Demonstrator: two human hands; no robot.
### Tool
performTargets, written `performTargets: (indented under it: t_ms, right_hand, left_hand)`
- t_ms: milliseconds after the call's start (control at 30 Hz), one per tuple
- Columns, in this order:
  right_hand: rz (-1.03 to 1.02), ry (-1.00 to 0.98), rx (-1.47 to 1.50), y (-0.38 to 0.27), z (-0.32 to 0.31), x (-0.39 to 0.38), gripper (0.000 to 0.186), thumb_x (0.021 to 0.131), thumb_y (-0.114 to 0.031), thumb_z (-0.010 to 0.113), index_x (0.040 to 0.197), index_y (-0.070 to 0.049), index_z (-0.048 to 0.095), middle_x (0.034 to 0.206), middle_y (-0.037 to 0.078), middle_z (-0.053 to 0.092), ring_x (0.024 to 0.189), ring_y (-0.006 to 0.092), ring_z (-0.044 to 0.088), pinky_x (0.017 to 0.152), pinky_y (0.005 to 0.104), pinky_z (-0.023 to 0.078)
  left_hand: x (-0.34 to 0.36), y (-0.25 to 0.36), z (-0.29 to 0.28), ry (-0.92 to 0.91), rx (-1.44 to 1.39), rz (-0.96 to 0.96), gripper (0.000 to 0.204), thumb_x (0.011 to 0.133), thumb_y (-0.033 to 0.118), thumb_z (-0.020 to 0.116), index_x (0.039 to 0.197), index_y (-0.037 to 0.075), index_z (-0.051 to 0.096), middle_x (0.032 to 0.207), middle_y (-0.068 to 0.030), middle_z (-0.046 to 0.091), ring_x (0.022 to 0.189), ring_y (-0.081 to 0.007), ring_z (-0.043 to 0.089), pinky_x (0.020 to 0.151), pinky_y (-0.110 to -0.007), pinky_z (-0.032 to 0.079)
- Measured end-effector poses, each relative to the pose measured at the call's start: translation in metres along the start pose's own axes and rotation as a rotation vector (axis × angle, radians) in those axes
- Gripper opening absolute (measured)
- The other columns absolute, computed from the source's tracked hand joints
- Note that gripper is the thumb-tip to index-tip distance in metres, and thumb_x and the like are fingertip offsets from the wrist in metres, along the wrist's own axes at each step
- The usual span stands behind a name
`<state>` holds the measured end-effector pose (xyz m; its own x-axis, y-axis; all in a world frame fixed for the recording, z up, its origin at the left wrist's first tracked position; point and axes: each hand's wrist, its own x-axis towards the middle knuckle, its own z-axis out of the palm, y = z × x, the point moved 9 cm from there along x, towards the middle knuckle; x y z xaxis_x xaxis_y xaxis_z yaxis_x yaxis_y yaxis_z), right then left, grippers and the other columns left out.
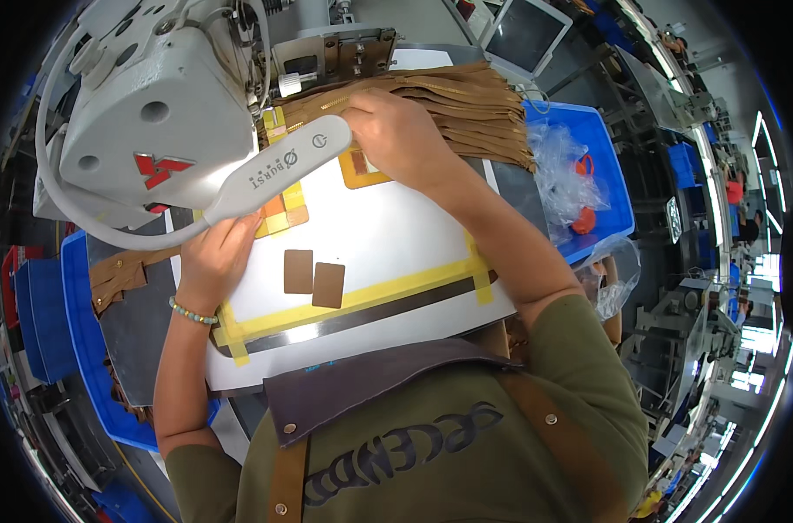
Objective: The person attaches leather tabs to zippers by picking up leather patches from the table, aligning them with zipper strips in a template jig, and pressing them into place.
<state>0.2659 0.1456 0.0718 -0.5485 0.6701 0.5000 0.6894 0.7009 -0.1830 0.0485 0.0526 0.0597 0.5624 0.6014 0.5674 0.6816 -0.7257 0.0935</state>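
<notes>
My left hand (215, 261), with a beaded bracelet at the wrist, rests beside a yellow template (283, 220) with tan parts under the sewing machine. The grey lamp (274, 170) covers part of its fingers, so its grip cannot be made out. My right hand (398, 138) is curled at the near end of a brown fabric stack (471, 109); its fingertips are partly hidden by the lamp's head. Gold zipper teeth (334, 103) show on the brown fabric beside it. Below this hand lies another yellow template (362, 174). Two brown rectangular pieces (299, 272) lie on the white board (396, 235).
The grey sewing machine head (152, 113) stands at the left. Yellow tape (362, 298) runs along the board's near side. At the right, a blue bin (619, 174) holds clear plastic bags; another blue bin (78, 296) sits left. A screen (527, 35) stands behind.
</notes>
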Motion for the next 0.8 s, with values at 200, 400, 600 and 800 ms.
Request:
performTargets:
  t_ms: [200,400,600,800]
  right_hand:
    - [0.198,0.086,0.372,0.016,0.010,-0.002,0.015,0.087,-0.003,0.074,0.101,-0.005,0.077,0.105,0.007,0.073,0.093,0.0257,0.072,0.077,0.0371,0.062]
    - [-0.009,0.375,0.038,0.021,-0.043,0.007,0.018,0.090,-0.007,0.073,0.108,-0.007,0.078,0.112,0.004,0.076,0.097,0.0257,0.072,0.081,0.0378,0.061]
    - [0.142,0.147,-0.017,0.063,-0.034,0.002,0.024,0.093,-0.016,0.074,0.115,-0.009,0.079,0.116,0.007,0.077,0.107,0.0287,0.070,0.097,0.0416,0.057]
    - [0.120,0.002,-0.002,0.066,-0.029,0.002,0.027,0.095,-0.019,0.072,0.119,-0.009,0.080,0.121,0.009,0.077,0.113,0.0288,0.070,0.100,0.0407,0.056]
  left_hand:
    - [0.005,0.001,0.000,0.001,-0.015,-0.006,0.018,0.087,0.000,0.082,0.103,0.000,0.077,0.118,-0.0102,0.078,0.102,-0.0274,0.076,0.086,-0.036,0.060]
    - [0.002,0.000,0.001,-0.009,-0.026,-0.022,0.018,0.087,-0.001,0.081,0.104,0.000,0.077,0.119,-0.0105,0.078,0.102,-0.0271,0.076,0.086,-0.036,0.059]
    - [0.000,-0.001,0.001,-0.026,-0.032,-0.024,0.020,0.086,0.000,0.082,0.106,0.000,0.077,0.119,-0.0097,0.078,0.101,-0.0265,0.075,0.086,-0.036,0.059]
    - [0.005,0.002,-0.003,0.000,-0.008,0.011,0.019,0.089,0.003,0.081,0.108,0.002,0.078,0.111,-0.0081,0.077,0.090,-0.0252,0.073,0.077,-0.035,0.058]
